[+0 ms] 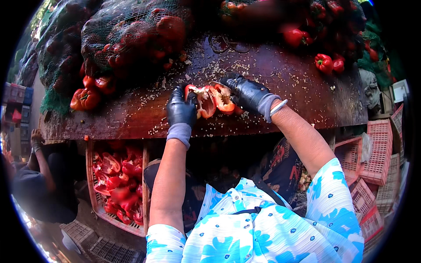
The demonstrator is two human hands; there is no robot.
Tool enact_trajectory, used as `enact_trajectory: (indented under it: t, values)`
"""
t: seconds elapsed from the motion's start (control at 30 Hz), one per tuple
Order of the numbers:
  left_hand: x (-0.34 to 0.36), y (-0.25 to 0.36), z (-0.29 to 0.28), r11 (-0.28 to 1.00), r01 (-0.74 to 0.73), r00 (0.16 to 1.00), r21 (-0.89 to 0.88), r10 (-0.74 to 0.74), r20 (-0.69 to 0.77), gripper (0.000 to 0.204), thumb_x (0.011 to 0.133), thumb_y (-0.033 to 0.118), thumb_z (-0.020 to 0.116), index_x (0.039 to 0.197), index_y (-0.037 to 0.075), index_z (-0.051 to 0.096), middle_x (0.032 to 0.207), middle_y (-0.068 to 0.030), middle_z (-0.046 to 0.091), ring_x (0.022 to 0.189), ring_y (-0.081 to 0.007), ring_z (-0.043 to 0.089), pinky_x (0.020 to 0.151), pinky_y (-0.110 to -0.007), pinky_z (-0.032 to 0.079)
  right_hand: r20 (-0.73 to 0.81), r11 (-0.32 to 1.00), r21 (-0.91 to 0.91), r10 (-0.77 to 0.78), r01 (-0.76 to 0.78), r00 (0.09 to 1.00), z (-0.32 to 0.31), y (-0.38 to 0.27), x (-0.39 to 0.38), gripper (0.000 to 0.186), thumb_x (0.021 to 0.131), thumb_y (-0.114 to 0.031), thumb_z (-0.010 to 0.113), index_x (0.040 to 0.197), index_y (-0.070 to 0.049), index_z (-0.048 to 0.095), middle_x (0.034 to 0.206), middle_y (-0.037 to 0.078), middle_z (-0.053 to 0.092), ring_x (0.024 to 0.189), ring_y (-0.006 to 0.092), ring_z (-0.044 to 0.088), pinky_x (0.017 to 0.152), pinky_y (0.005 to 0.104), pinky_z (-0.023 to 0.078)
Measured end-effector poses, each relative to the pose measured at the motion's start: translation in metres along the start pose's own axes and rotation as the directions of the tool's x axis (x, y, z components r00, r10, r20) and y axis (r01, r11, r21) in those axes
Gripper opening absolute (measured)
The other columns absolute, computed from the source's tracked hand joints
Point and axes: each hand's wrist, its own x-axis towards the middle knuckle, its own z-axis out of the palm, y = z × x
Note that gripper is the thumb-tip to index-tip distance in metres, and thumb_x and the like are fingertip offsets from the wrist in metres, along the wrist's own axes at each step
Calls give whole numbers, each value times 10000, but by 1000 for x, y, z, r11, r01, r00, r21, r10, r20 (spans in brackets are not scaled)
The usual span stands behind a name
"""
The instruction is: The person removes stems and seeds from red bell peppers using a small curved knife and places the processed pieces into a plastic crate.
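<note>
Your left hand [181, 109], in a black glove with a grey cuff, was curled closed over the left half of a split red pepper [209, 100], pressing it against the wooden table [280, 74]. Your right hand [246, 92], gloved the same way, gripped the right half, fingers wrapped over its top edge. The pepper lay opened up between both hands, its pale inside and seeds facing up, near the front edge of the table. A thin blade seemed to show by your right fingers, but the view was too dim to be sure.

Loose seeds [228, 65] were scattered over the tabletop around the pepper. Behind it stood net sacks [127, 35] stuffed with whole peppers, and a few loose peppers [326, 62] sat to the far right. Two more whole ones [85, 98] rested at the left by the sacks. Below the table's front edge, to your left, a pink crate [90, 175] held cut pepper pieces. Empty pink crates [381, 149] were stacked on your right. Another person [41, 175] sat low at the far left.
</note>
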Motion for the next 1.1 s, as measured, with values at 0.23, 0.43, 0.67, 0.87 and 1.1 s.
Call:
enact_trajectory:
  t: [0.23,0.43,0.67,0.87,1.1]
  values:
    - [-55,15,33,630,-710,702,316,671,238,510,748,141,647,1231,5,558,1293,-197,536,1238,-390,473,1063,-499,357,-77,995,27,-90,93,993,9,23,14,556,873,-179,618,1390,-82,437,1340,205,510,1232,365,503,1032,409,419]
    - [-38,1,47,654,-717,697,241,685,213,493,716,66,639,1198,-1,562,1269,-195,538,1203,-401,486,1026,-490,393,-161,998,-7,-60,60,985,20,33,16,473,795,-177,724,1223,-77,548,1115,177,626,1018,342,632,858,417,513]
    - [-39,-1,43,641,-697,716,321,649,257,436,737,124,679,1148,19,575,1249,-181,532,1163,-395,496,976,-473,426,-88,982,37,188,-185,978,3,3,32,281,866,-164,594,1130,-72,624,1077,199,654,1006,353,642,858,415,520]
    - [-41,-4,59,652,-679,731,339,641,231,450,712,202,732,1109,47,585,1281,-176,510,1218,-404,448,997,-500,393,-224,973,108,224,-204,948,4,24,44,299,913,-264,539,1142,-91,621,1096,190,655,1014,361,636,881,424,508]
    - [-38,-9,71,630,-672,726,389,662,184,349,715,195,695,1034,75,618,1245,-150,538,1235,-411,431,1002,-500,386,-484,990,119,125,-76,866,34,74,71,494,898,-255,570,1370,-142,475,1315,159,548,1161,342,563,973,397,458]
